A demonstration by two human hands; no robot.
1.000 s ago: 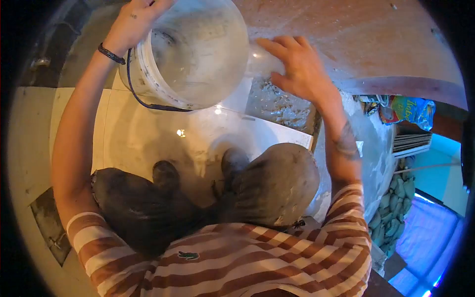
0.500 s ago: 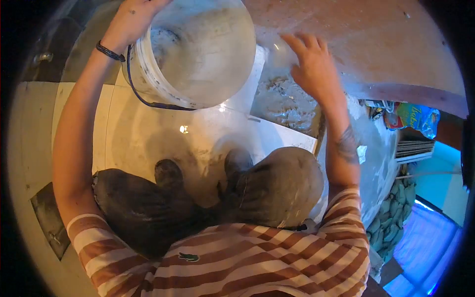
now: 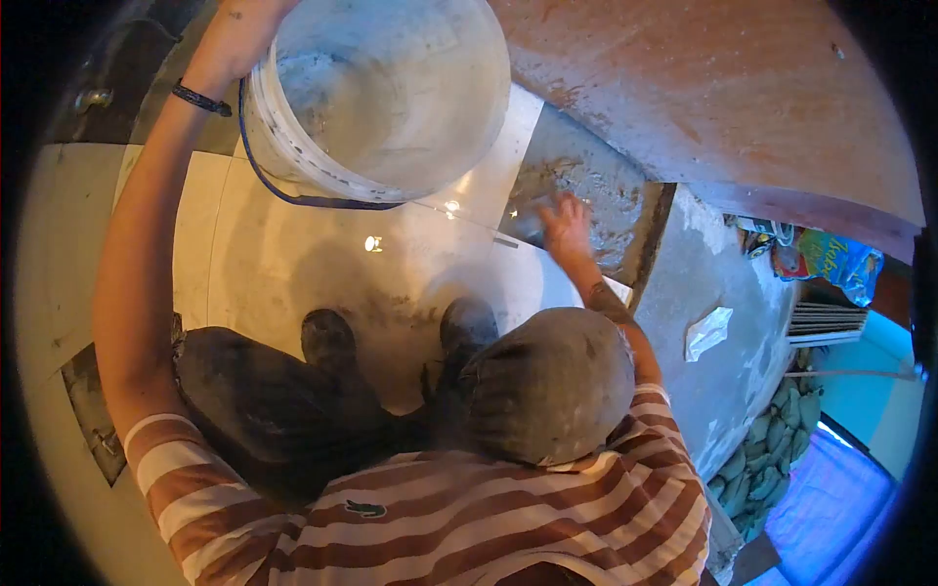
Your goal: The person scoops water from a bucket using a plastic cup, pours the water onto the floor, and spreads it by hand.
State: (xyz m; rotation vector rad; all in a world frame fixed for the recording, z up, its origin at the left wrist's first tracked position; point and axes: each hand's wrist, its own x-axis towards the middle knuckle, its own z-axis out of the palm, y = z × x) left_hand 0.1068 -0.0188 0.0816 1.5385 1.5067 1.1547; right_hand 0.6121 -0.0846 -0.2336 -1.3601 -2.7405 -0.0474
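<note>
At the upper left, my left hand [image 3: 239,34] grips the rim of a pale, translucent bucket [image 3: 391,98], its fingertips cut off by the frame edge. The bucket leans with its mouth towards me. Grey residue coats its inside, and a dark handle hangs along its near side. My right hand [image 3: 569,230] is low over a patch of wet grey mortar [image 3: 616,181], right of the bucket. Its fingers are curved beside a blurred, shiny, see-through shape that I cannot make out.
Pale floor tiles [image 3: 264,234] lie around my feet and bent knees. A reddish-brown surface [image 3: 723,88] borders the patch. On the right are a white scrap [image 3: 707,334], a colourful bag [image 3: 840,262], stacked panels [image 3: 827,323] and several filled sacks [image 3: 762,459].
My right hand has come down from beside the bucket to the mortar patch, and the shiny shape has moved with it. My left hand and the bucket have shifted slightly in view.
</note>
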